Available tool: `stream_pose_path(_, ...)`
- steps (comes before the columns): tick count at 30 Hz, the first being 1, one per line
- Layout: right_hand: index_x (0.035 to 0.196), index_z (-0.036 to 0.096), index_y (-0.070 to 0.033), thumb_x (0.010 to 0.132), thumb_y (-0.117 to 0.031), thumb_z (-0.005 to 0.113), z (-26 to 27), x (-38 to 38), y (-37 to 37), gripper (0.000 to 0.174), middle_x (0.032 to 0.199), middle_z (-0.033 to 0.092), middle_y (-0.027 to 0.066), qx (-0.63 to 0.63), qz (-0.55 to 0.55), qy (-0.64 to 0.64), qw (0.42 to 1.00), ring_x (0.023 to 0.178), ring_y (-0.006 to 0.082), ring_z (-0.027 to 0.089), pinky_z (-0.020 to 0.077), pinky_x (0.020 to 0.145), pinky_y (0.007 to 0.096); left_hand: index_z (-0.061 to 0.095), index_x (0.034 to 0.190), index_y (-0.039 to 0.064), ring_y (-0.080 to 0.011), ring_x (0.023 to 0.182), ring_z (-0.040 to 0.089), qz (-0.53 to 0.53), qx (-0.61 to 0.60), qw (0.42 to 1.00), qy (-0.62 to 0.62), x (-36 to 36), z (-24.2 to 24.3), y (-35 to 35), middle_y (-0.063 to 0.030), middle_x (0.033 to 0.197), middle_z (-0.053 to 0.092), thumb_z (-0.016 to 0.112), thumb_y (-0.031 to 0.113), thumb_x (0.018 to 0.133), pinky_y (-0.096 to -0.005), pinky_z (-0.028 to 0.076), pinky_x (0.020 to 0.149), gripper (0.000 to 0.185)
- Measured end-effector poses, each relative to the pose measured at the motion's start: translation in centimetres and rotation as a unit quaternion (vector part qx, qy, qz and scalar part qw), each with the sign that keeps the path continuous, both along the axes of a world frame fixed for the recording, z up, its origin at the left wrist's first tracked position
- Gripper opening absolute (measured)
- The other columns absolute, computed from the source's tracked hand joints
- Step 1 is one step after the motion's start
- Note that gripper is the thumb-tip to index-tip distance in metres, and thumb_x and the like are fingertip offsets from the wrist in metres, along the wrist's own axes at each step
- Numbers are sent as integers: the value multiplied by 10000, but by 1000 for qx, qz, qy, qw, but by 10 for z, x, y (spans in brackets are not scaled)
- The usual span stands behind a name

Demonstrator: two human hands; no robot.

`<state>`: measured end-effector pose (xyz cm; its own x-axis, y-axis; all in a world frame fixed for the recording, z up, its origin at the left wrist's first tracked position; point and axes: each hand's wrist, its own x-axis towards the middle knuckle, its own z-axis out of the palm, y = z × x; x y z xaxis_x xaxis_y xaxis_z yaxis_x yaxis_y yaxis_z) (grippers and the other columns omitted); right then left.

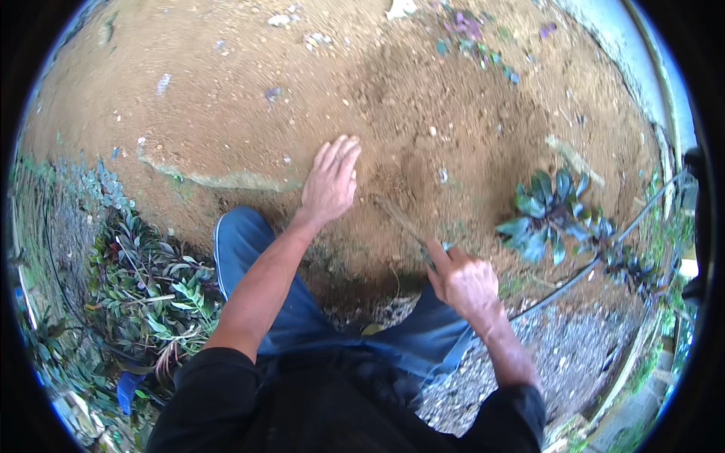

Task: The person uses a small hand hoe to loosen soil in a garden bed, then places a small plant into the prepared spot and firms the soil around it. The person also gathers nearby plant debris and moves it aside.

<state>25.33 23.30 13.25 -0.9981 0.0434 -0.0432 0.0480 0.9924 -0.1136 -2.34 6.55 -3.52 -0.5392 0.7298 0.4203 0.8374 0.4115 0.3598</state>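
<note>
My left hand (334,178) lies palm down over the brown soil (396,136), fingers stretched forward and nothing seen in its grasp. To its right, my right hand (464,280) is closed around the handle of a soil-coated hand tool with a narrow blade (399,218); the exact kind cannot be told. The blade points up and left, its tip at the loosened soil just right of my left hand. A dark-leaved plant (546,212) stands to the right of my right hand.
Cut leafy stems (153,277) lie in a heap at the left. A black hose or cable (566,283) runs diagonally at the right. A curved stone edge (226,180) shows in the soil. Gravel (476,390) lies beside my right leg, and a pale wall (617,39) borders the upper right.
</note>
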Motion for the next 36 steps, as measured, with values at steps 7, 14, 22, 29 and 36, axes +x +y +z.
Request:
stream_pose_path(7,1408,627,-57,915,-226,820,1,14,-27,556,1005,760,237,-205,-200,93,954,662,311,737,617,620,400,462,1485,37,-332,1545,378,6,6,1000,-13,5,6,-4,-119,1604,480,584,38,921,-516,260,1293,576)
stream_pose_path(14,1443,616,-74,846,-154,771,42,-22,-18,622,719,580,54,61,11,-4,998,543,210,647,542,478,366,450,1509,26,-327,1566,344,12,-36,999,-11,9,-2,1,-127,1643,428,579,57,938,-513,214,1319,587)
stream_pose_path(22,1421,604,-10,901,-194,823,-120,22,-31,593,909,756,201,-203,-227,79,949,658,309,733,621,594,392,471,1485,34,-315,1560,359,10,-14,1000,-10,5,3,-2,-115,1616,464,588,68,949,-510,246,1306,550)
stream_pose_path(29,1346,722,-93,840,-165,850,115,-2,-12,527,689,600,10,94,-25,-73,993,523,114,554,505,453,306,498,1474,44,-293,1553,366,14,6,1000,3,6,4,-1,-90,1604,473,605,115,969,-493,254,1299,521)
stream_pose_path(36,1396,646,-147,861,-147,706,-2,-21,24,539,740,596,36,206,133,-39,969,632,201,671,562,585,374,484,1494,29,-289,1576,320,20,-26,999,25,7,-5,1,-101,1633,444,581,204,1010,-485,216,1316,524)
